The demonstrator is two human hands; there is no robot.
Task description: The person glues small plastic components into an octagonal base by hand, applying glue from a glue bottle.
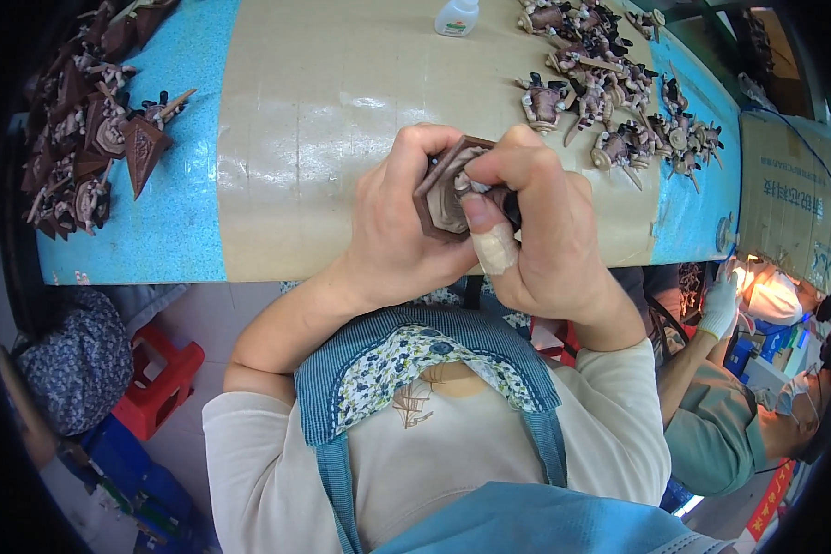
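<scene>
Above the near edge of the table, my left hand [388,217] is closed around a brown hexagonal figurine base [431,217] with a beige inside or top. My right hand [559,217] pinches a small pale and dark figurine [469,182] against that base. Pale tape [497,249] wraps the right thumb. Fingers cover much of the figurine, so how firmly it sits on the base cannot be told.
A heap of brown pointed bases with figurines [92,138] lies at left. Many loose figurines [609,83] lie at right. A white bottle [457,17] stands at the far edge. Beyond the right end are a cardboard box [789,194] and a co-worker's gloved hand [722,305].
</scene>
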